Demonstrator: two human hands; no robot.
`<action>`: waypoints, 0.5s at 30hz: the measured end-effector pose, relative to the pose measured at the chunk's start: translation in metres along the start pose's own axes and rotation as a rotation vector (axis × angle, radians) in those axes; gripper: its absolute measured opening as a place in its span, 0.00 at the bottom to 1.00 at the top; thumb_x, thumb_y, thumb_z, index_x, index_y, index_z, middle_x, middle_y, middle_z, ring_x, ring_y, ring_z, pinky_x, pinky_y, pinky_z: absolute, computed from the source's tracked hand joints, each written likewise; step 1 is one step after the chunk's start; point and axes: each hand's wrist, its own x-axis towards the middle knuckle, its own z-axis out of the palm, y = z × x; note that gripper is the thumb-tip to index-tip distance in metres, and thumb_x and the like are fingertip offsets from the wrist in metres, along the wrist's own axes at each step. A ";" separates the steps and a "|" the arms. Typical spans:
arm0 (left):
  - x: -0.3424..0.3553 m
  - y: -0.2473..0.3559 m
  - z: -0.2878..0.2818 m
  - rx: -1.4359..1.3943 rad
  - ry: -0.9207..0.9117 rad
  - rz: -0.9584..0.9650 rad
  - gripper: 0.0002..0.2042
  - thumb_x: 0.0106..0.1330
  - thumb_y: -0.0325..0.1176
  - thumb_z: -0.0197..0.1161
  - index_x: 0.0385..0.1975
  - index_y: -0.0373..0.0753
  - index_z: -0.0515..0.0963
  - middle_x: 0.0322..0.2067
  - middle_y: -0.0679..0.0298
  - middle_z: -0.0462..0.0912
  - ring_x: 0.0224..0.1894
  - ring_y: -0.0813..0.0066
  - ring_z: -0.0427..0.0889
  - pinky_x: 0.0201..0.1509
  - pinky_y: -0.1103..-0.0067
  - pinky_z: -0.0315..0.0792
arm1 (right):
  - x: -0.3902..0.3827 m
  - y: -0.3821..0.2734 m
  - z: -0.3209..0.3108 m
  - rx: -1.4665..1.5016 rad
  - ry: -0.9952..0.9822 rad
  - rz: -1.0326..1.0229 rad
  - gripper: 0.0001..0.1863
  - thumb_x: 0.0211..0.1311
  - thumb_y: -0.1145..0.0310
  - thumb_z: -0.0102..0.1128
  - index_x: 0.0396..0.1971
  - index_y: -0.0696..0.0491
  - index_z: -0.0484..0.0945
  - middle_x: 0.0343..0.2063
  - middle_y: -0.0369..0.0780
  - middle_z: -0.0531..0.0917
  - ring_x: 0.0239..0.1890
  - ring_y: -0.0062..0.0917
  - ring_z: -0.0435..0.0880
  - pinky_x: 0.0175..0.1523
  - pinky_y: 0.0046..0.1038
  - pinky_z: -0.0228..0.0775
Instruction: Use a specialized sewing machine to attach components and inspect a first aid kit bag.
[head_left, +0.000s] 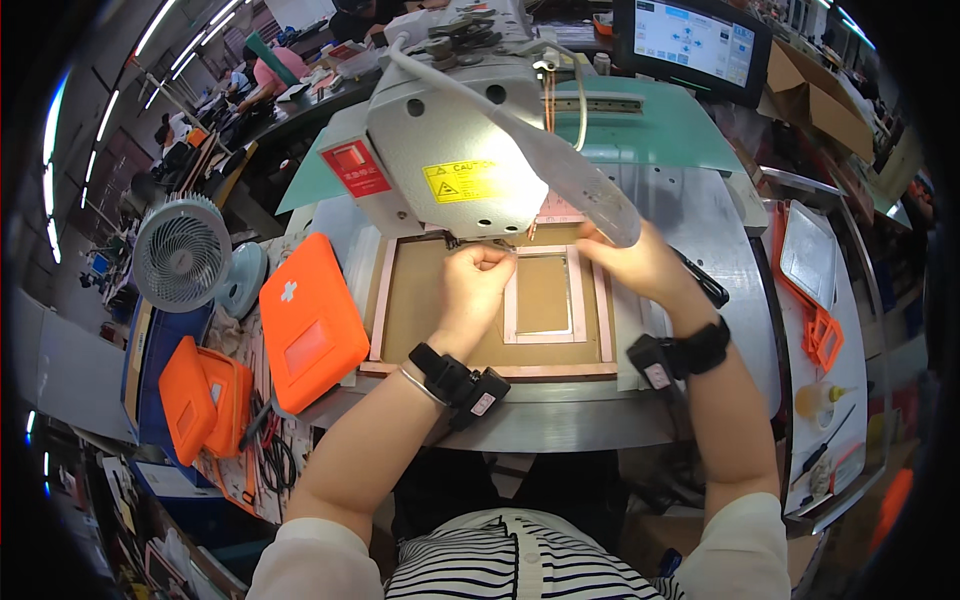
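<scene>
Under the head of a grey sewing machine [450, 130], my left hand [474, 288] is closed in a pinch at the top left corner of a small pink-edged rectangular frame [546, 338]. Whatever its fingertips hold is too small to make out. To the right of that corner, my right hand [640, 262] reaches toward the frame's top right corner. It is smeared and partly covered by a bright lamp [600, 195], so its grip is unclear. Both hands are over a brown board [440, 345] with a larger pink border, lying on the metal machine bed [520, 425].
An orange case [313, 325] with a white cross lies left of the board, with smaller orange pouches [190, 400] and a fan [182, 250] further left. At the right are a metal tray [808, 255] and a small bottle [815, 400]. A screen [690, 45] stands behind.
</scene>
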 end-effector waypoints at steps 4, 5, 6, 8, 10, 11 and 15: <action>-0.007 0.007 0.010 0.059 0.029 0.087 0.06 0.52 0.29 0.64 0.24 0.32 0.79 0.18 0.64 0.79 0.20 0.83 0.74 0.26 0.84 0.69 | 0.036 0.028 0.046 0.263 -0.043 -0.178 0.08 0.53 0.72 0.59 0.32 0.57 0.74 0.25 0.33 0.76 0.30 0.15 0.73 0.37 0.17 0.67; -0.008 0.007 0.010 0.095 0.024 0.110 0.06 0.52 0.29 0.64 0.24 0.31 0.79 0.18 0.65 0.79 0.20 0.83 0.74 0.26 0.84 0.69 | 0.039 0.030 0.052 0.291 -0.073 -0.187 0.08 0.53 0.72 0.59 0.33 0.57 0.74 0.26 0.33 0.76 0.31 0.14 0.73 0.38 0.17 0.66; -0.006 0.007 0.011 0.128 0.025 0.131 0.06 0.52 0.28 0.64 0.24 0.31 0.79 0.17 0.66 0.79 0.20 0.84 0.73 0.25 0.84 0.68 | 0.038 0.035 0.052 0.357 -0.123 -0.173 0.07 0.55 0.72 0.57 0.33 0.58 0.74 0.29 0.34 0.76 0.34 0.14 0.73 0.41 0.16 0.66; -0.007 0.011 0.009 0.116 0.024 0.122 0.06 0.53 0.28 0.64 0.24 0.31 0.79 0.17 0.66 0.78 0.20 0.85 0.73 0.24 0.85 0.68 | 0.034 0.034 0.056 0.366 -0.160 -0.149 0.07 0.56 0.72 0.56 0.33 0.58 0.74 0.30 0.34 0.76 0.34 0.14 0.74 0.42 0.16 0.66; -0.008 0.010 0.007 0.098 0.021 0.114 0.05 0.53 0.27 0.63 0.25 0.31 0.79 0.17 0.67 0.78 0.19 0.86 0.73 0.24 0.86 0.67 | 0.034 0.034 0.060 0.386 -0.209 -0.112 0.06 0.58 0.73 0.54 0.34 0.59 0.74 0.32 0.35 0.77 0.37 0.15 0.75 0.44 0.17 0.67; -0.007 0.007 0.006 0.079 0.022 0.111 0.05 0.53 0.27 0.63 0.25 0.31 0.79 0.17 0.67 0.78 0.20 0.87 0.72 0.24 0.87 0.67 | 0.033 0.034 0.060 0.391 -0.209 -0.113 0.06 0.58 0.73 0.54 0.34 0.59 0.74 0.32 0.35 0.77 0.37 0.15 0.75 0.44 0.17 0.67; -0.007 0.006 0.006 0.062 0.004 0.096 0.05 0.53 0.26 0.63 0.26 0.30 0.79 0.18 0.68 0.78 0.20 0.88 0.72 0.24 0.88 0.66 | 0.030 0.035 0.060 0.423 -0.160 -0.166 0.05 0.58 0.74 0.54 0.33 0.59 0.74 0.30 0.34 0.77 0.35 0.14 0.75 0.42 0.17 0.68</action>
